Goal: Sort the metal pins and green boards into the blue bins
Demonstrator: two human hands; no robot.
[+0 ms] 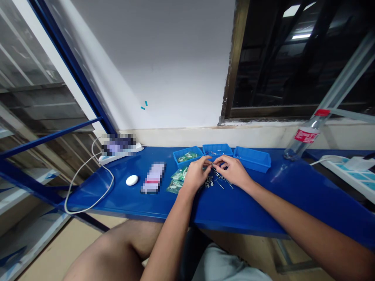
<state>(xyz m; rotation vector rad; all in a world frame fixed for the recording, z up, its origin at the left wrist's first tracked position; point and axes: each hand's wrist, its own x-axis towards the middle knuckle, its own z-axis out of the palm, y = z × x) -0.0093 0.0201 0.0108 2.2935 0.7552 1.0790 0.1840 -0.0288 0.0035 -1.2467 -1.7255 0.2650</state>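
Note:
My left hand [197,171] and my right hand [231,168] meet over the blue table, fingertips pinched close together. Something small and metallic is between them, too small to name. Below my fingers lies a loose pile of thin metal pins [220,185], some with thicker ends like blind rivets, beside small shiny metal pieces [209,181]. Left of my left hand are clear plastic bags [177,182] with green on them. Just beyond the hands stand a left blue bin [175,155] with similar bags, a middle blue bin [218,146] with thin pins, and a right blue bin [258,160].
A blurred-out phone [153,178] and a white oval case [132,180] lie on the blue table [123,203] to the left. A white cable [68,195] loops over its left edge. A red-capped plastic bottle [306,134] and a power strip [351,171] are at the right.

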